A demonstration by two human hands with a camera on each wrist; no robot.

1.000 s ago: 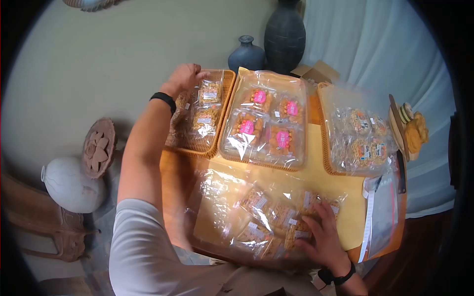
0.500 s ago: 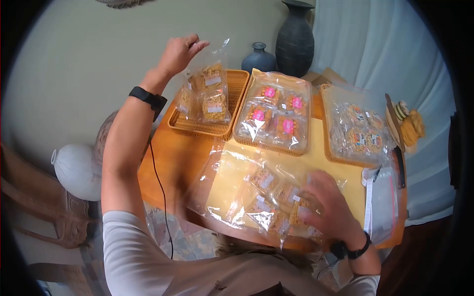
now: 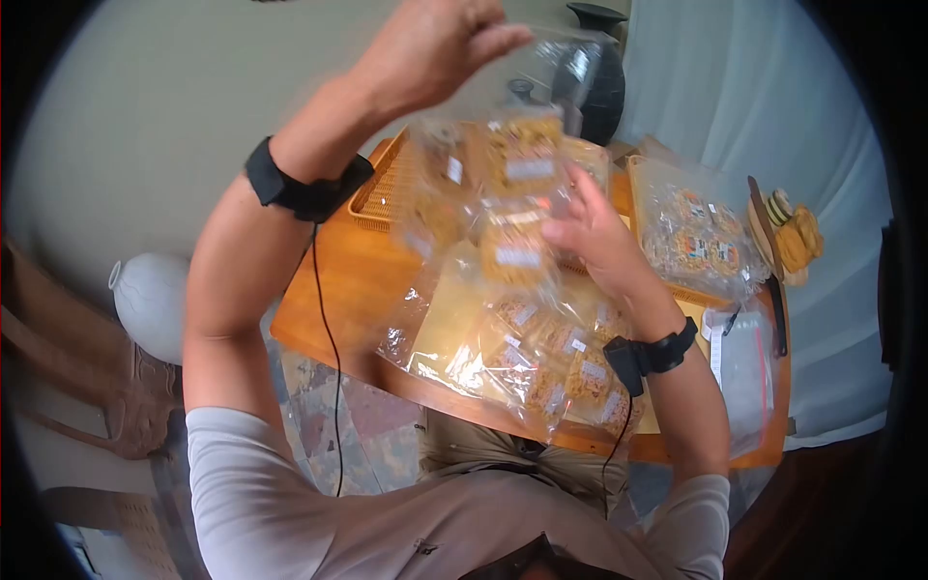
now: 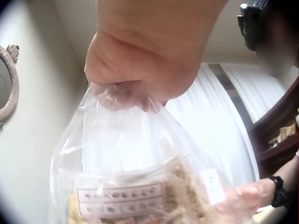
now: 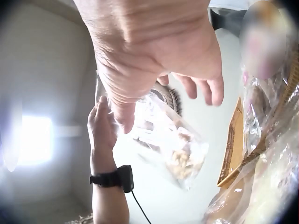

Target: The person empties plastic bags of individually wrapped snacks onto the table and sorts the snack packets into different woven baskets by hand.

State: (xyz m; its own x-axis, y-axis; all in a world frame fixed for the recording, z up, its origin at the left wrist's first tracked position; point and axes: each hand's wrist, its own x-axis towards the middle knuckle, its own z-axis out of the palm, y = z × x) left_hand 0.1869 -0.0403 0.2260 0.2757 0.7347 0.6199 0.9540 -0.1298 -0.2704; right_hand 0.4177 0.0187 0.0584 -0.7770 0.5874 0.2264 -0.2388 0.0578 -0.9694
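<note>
High over the table, my left hand (image 3: 435, 48) grips the gathered top of a large clear bag (image 4: 126, 135). Inside the bag hang several small packs (image 3: 522, 159) of yellowish snacks with white labels. At the bag's right side is my right hand (image 3: 604, 242), its fingers extended and apart, close to the packs; whether it touches the plastic is hard to tell. Below, another clear bag with similar packs (image 3: 561, 338) lies flat on the table (image 3: 338, 280).
A wicker basket (image 3: 379, 188) stands behind the hanging bag, and another basket (image 3: 638, 217) with bagged packs is at the right. Near the right edge are a knife (image 3: 778, 314) and clear plastic bags (image 3: 744, 372). Dark cables run from both wrists.
The left hand has lifted the bag out of the left basket and brought it up and to the right. My right hand has left the packs on the table and risen beside the hanging bag.
</note>
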